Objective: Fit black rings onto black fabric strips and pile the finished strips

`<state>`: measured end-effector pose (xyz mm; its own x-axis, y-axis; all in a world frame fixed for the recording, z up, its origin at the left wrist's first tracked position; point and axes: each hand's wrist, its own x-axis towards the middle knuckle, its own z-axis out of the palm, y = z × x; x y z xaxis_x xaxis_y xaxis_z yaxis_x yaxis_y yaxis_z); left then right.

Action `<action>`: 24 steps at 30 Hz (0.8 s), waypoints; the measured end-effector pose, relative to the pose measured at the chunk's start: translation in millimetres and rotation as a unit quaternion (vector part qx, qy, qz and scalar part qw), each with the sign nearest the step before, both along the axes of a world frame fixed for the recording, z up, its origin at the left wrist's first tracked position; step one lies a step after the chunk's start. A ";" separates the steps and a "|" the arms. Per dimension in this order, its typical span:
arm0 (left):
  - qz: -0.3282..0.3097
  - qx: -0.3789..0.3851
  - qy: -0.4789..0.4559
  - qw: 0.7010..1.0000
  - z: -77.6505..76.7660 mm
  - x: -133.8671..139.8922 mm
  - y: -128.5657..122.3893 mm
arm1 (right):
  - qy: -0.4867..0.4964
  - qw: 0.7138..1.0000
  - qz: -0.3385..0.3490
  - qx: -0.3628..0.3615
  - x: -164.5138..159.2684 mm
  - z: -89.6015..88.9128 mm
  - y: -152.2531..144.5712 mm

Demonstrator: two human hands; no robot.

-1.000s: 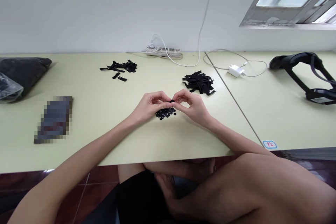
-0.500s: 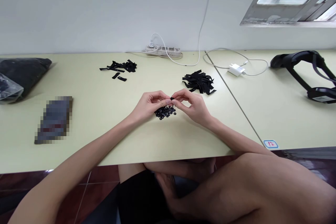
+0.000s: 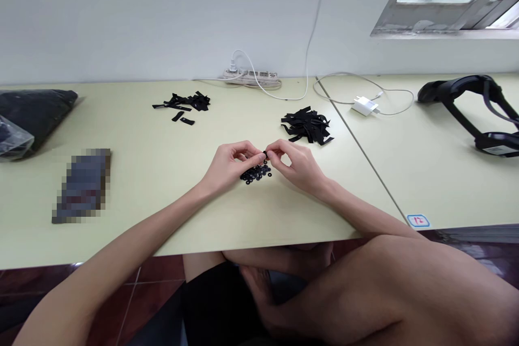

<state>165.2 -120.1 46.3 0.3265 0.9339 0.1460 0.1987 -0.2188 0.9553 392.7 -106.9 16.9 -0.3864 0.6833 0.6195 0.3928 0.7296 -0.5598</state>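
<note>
Fingertip to fingertip, my left hand [image 3: 233,161] and my right hand [image 3: 298,162] pinch a small black piece [image 3: 265,154] between them. It is mostly covered by the fingers, so its exact kind cannot be told. Right below lies a pile of small black rings [image 3: 255,174], like washers, on the table. Beyond my right hand is a heap of short black fabric strips [image 3: 308,125]. Further left and back, a looser heap of black strips [image 3: 188,101] lies with two single strips in front of it.
A white power strip [image 3: 251,77] with cables sits against the wall. On the right are a white charger [image 3: 365,105] and a black headset [image 3: 466,102]. A black bag [image 3: 36,116] and a blurred dark object [image 3: 83,186] lie on the left of the pale table [image 3: 227,227].
Both hands stay over the ring pile, fingers still together. The fingertips have shifted slightly around the small black piece, and the right fingers bend a little more.
</note>
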 end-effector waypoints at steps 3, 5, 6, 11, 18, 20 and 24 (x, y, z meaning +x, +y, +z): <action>-0.002 0.016 0.013 1.000 -1.4 0.3 0.2 | -0.033 0.999 -0.002 0.030 0.5 -1.7 -0.2; -0.003 0.025 0.024 0.999 -2.5 0.1 0.2 | -0.056 0.997 -0.007 0.058 0.8 -2.7 0.0; -0.002 0.030 0.029 0.999 -3.1 0.1 0.1 | -0.065 0.995 -0.008 0.075 0.9 -3.2 0.2; -0.001 0.034 0.032 0.999 -6.4 1.2 -0.7 | -0.083 0.989 -0.017 0.125 0.7 -5.9 1.4; -0.017 0.010 0.012 1.000 -5.9 1.2 -1.4 | -0.057 0.998 0.003 0.021 2.6 -4.9 2.0; -0.023 0.000 0.001 1.000 -5.7 0.8 -0.8 | -0.034 0.999 0.013 -0.027 2.6 -3.5 1.6; -0.031 -0.021 -0.016 0.999 -7.0 0.7 1.0 | 0.014 0.994 0.023 -0.108 0.6 -1.1 0.3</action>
